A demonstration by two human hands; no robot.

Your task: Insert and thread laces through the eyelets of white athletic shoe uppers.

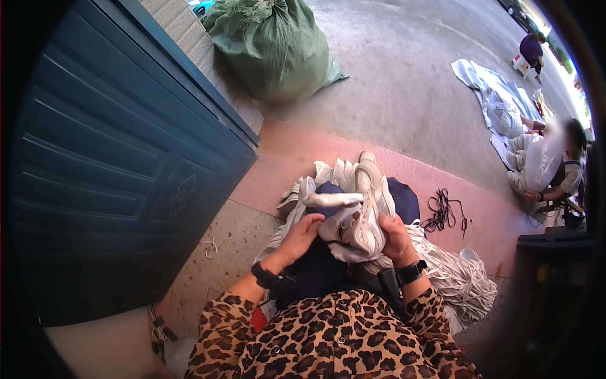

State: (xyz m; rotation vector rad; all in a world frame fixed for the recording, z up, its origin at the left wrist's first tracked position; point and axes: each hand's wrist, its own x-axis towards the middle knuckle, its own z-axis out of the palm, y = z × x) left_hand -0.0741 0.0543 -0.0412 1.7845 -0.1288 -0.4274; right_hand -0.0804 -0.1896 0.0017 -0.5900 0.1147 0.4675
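Observation:
Over my lap, a pale white sneaker (pixel 374 189) points away from me, with another light shoe part or second sneaker pressed against its left side. My right hand (pixel 396 240) grips the near right side of the sneaker, thumb on top. From the left, my left hand (pixel 300 241) is closed at the edge of the same light bundle; its fingertips are partly hidden beneath it. More light shoes (pixel 325 170) lie just beyond and to the left. A large heap of whitish shoelaces (pixel 464 281) spreads beside my right forearm.
Tangled black laces (pixel 445 211) lie on the pink floor strip to the right. A dark blue door (pixel 126 151) stands close on my left. Ahead sits a bulging green sack (pixel 278 54). At the far right, a seated person (pixel 562 170) is beside a pale sheet (pixel 483 82).

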